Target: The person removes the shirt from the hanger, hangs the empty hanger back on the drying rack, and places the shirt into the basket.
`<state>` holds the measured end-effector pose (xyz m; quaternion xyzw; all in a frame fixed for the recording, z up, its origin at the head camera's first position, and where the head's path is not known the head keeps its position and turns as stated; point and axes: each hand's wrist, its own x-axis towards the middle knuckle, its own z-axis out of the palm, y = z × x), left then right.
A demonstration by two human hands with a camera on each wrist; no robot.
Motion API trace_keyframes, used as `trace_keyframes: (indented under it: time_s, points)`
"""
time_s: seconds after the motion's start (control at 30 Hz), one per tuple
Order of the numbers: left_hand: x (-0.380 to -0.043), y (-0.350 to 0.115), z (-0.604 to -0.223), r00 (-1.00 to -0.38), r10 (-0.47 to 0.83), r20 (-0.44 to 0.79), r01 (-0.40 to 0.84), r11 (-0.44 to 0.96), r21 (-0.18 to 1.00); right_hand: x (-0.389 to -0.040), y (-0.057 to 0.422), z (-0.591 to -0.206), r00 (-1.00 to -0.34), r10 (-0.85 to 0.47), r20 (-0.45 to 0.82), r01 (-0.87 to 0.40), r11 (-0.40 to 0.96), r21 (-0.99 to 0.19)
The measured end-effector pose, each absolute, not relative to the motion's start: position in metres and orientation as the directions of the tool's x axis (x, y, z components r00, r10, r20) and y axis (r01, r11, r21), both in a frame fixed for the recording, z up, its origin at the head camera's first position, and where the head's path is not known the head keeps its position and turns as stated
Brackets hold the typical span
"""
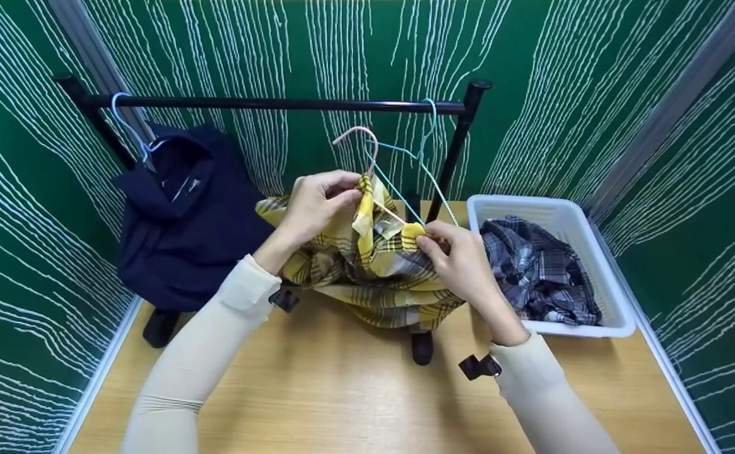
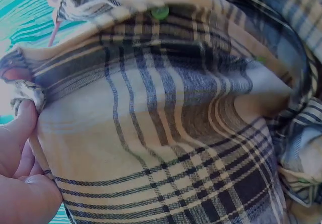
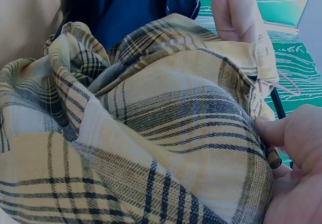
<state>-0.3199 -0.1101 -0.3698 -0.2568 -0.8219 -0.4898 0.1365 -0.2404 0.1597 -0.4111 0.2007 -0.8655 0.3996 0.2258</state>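
A yellow plaid shirt (image 1: 380, 296) hangs bunched between both hands, with a pink hanger (image 1: 375, 142) inside its neck, hook upward. My left hand (image 1: 320, 205) pinches the collar beside the hook. Lower and to the right, my right hand (image 1: 458, 255) pinches the shirt's edge near the end of a hanger arm. Up close in the left wrist view, the plaid cloth (image 2: 151, 108) shows a green button (image 2: 160, 12) along its edge. Folds of the shirt (image 3: 171, 108) fill much of the right wrist view, and the thumb presses on its edge. Most of the hanger is hidden by cloth.
A black rail (image 1: 266, 103) spans the back. On it hang a navy shirt (image 1: 184, 233) on a blue hanger at left and a bare teal hanger (image 1: 427, 157) at right, behind the hands. A white basket (image 1: 619, 315) holds a dark plaid garment (image 1: 540, 271).
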Motion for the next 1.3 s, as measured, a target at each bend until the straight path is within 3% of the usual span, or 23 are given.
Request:
trace_keyframes:
  time_s: [0.53, 0.87, 1.3]
  points:
    - [-0.316, -0.11, -0.373, -0.8, 0.294, 0.522, 0.599, 0.357, 0.717, -0.24, 0.154, -0.408, -0.842, -0.202, 0.499, -0.509, 0.602, -0.615]
    - [-0.315, -0.119, -0.378, -0.818, 0.263, 0.511, 0.575, 0.372, 0.729, -0.237, 0.165, -0.414, -0.876, -0.226, 0.426, -0.471, 0.59, -0.656]
    - [-0.316, -0.133, -0.382, -0.83, 0.23, 0.508, 0.558, 0.329, 0.762, -0.233, 0.196, -0.428, -0.86, -0.218, 0.462, -0.489, 0.614, -0.62]
